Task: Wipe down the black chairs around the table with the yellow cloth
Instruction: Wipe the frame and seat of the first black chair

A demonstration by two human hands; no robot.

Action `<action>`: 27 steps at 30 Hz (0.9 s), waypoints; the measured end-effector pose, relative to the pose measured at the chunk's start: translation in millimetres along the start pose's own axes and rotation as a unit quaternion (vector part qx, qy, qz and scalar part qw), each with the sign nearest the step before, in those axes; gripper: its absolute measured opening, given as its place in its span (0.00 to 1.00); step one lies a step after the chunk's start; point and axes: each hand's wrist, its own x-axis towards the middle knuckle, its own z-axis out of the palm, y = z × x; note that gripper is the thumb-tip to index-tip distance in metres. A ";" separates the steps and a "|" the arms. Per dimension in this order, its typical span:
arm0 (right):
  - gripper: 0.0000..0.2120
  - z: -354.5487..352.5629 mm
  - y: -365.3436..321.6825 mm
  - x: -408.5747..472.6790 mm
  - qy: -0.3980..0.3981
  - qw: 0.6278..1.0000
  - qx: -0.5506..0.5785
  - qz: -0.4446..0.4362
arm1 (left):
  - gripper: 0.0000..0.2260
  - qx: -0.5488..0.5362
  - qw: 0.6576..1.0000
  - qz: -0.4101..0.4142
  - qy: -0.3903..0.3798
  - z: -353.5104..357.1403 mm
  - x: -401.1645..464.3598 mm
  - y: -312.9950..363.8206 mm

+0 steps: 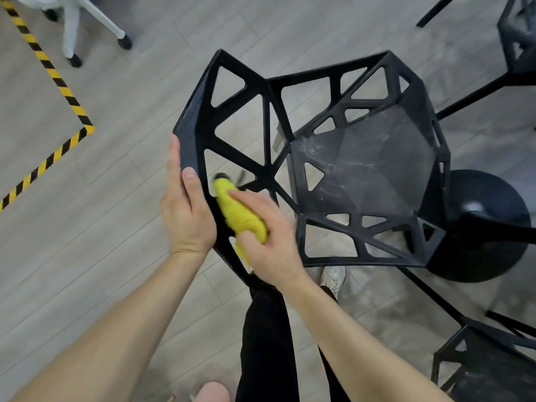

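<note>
Head view | my left hand wraps the top edge of the black plastic chair with triangular cut-outs, thumb over the inside | my right hand clamps the bunched yellow cloth against the backrest just beside it | no readable writing

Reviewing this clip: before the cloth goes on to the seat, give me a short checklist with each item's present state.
1. Yellow cloth in the right hand: ok, gripped.
2. Left hand steadying the black chair at the backrest edge: ok.
3. Cloth touching the backrest: ok, pressed on a strut.
4. Seat clean: not ok, pale streaks show.
5. Backrest fully wiped: cannot tell.
6. Room to reach the seat: ok, nothing lies on it.
</note>
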 end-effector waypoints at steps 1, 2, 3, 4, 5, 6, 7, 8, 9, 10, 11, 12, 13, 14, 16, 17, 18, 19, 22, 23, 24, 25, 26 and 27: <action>0.32 9.6 -2.3 5.9 -0.023 0.999 -0.022 -0.043 | 0.22 0.003 1.000 -0.005 -0.001 0.2 0.6 -2.6; 0.32 15.0 4.4 12.2 -0.036 0.996 -0.054 -0.061 | 0.22 0.010 1.000 -0.005 -0.001 0.2 1.0 -2.6; 0.31 14.4 19.5 18.9 -0.038 0.994 -0.092 -0.053 | 0.22 0.018 1.000 -0.002 -0.002 0.0 0.4 -1.6; 0.31 7.8 39.5 26.9 -0.029 0.991 -0.130 -0.025 | 0.22 0.019 1.000 0.002 -0.005 -0.2 -0.9 0.3; 0.30 -4.1 58.1 36.7 -0.021 0.986 -0.162 0.024 | 0.22 0.013 1.000 0.007 -0.008 -0.7 -1.7 2.6; 0.29 -18.5 72.7 48.0 -0.019 0.981 -0.175 0.086 | 0.22 0.007 1.000 0.013 -0.009 -0.7 -1.7 3.6; 0.27 -32.3 81.3 60.5 -0.008 0.974 -0.164 0.154 | 0.22 0.007 1.000 0.018 -0.009 0.0 -1.7 2.2; 0.26 -43.8 86.2 72.8 0.015 0.969 -0.131 0.211 | 0.22 0.012 1.000 0.018 -0.011 1.3 -1.7 -0.2; 0.24 -53.0 85.1 83.0 0.042 0.963 -0.094 0.248 | 0.23 0.019 1.000 0.013 -0.015 2.6 -0.7 -2.7; 0.23 -60.7 82.7 90.1 0.056 0.960 -0.063 0.267 | 0.23 0.027 0.999 0.009 -0.019 3.0 0.6 -3.6; 0.22 -67.0 76.1 93.6 0.061 0.959 -0.047 0.271 | 0.24 0.031 0.999 0.010 -0.022 1.9 1.2 -3.8; 0.22 -72.8 69.7 94.0 0.062 0.960 -0.031 0.270 | 0.24 0.031 0.999 0.014 -0.022 0.3 1.2 -1.7; 0.23 -77.8 62.5 90.4 0.066 0.961 -0.015 0.270 | 0.25 0.023 0.999 0.015 -0.024 -0.9 1.2 0.5; 0.24 -82.1 56.7 85.0 0.075 0.960 0.004 0.271 | 0.25 0.017 0.999 0.015 -0.028 -2.1 1.2 3.2; 0.27 -92.0 52.3 69.9 0.096 0.951 0.032 0.291 | 0.26 0.012 0.999 0.021 -0.037 -2.0 4.0 4.1; 0.28 -95.4 50.4 62.4 0.108 0.947 0.041 0.301 | 0.26 0.011 0.999 0.022 -0.042 -3.0 7.7 3.7; 0.28 -96.8 47.4 55.2 0.120 0.940 0.054 0.313 | 0.27 0.013 0.999 0.027 -0.042 -5.1 13.2 2.7; 0.27 -96.9 45.4 49.4 0.128 0.935 0.071 0.324 | 0.27 0.020 0.998 0.035 -0.040 -7.1 21.1 -1.6; 0.20 -90.1 39.1 33.4 0.139 0.925 0.105 0.338 | 0.27 0.054 0.995 0.054 -0.059 -19.5 56.1 -17.5; 0.20 -86.4 38.8 29.7 0.140 0.923 0.109 0.341 | 0.27 0.072 0.993 0.063 -0.068 -22.8 71.3 -21.8; 0.22 -83.7 38.1 26.3 0.140 0.921 0.117 0.343 | 0.27 0.091 0.991 0.071 -0.074 -23.1 86.8 -25.9; 0.24 -77.9 35.1 24.3 0.144 0.919 0.129 0.343 | 0.27 0.114 0.987 0.078 -0.076 -26.0 103.3 -30.0; 0.26 -71.0 30.4 22.9 0.148 0.918 0.142 0.340 | 0.27 0.153 0.981 0.094 -0.075 -29.9 119.1 -35.4; 0.27 -64.8 24.0 22.2 0.151 0.916 0.157 0.338 | 0.28 0.209 0.968 0.120 -0.071 -33.3 132.4 -39.3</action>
